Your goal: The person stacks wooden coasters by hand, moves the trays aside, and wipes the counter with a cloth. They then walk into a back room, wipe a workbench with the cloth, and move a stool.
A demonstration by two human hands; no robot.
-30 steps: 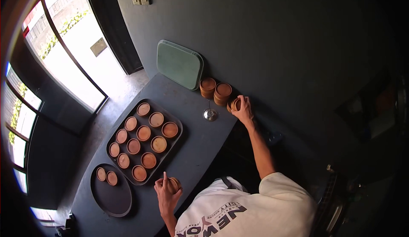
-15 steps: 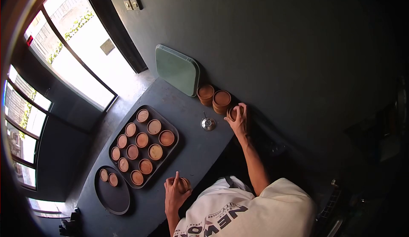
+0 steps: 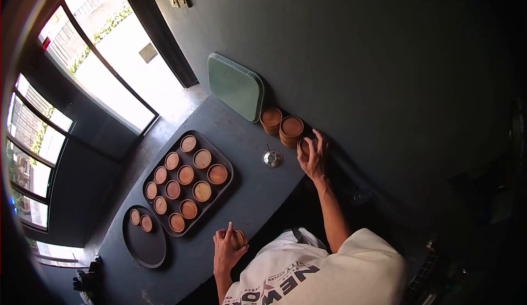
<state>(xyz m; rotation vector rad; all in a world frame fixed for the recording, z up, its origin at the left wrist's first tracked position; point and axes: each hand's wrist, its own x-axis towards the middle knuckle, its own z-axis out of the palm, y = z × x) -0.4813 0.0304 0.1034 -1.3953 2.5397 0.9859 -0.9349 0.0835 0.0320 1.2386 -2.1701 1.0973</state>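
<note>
My left hand (image 3: 226,248) is wrapped round a small stack of round wooden pieces (image 3: 239,239) at the table's near edge. Farther right, my right hand (image 3: 313,154) grips the top of another wooden stack (image 3: 304,145), its fingers covering most of it. Two more stacks stand beside it against the wall, a nearer one (image 3: 291,126) and a farther one (image 3: 271,117). Several round wooden pieces (image 3: 202,158) lie spread over a black rectangular tray (image 3: 228,165). Two small ones (image 3: 146,223) lie on a round black tray (image 3: 147,250).
A green tray (image 3: 235,88) leans against the wall behind the stacks. A small metal object with a thin stem (image 3: 272,158) stands on the dark table (image 3: 241,195), left of my right hand. Glass doors and windows are at the far left.
The view has shifted slightly. My right hand stays at the same stack, its fingers a little differently placed. My left hand still holds its stack.
</note>
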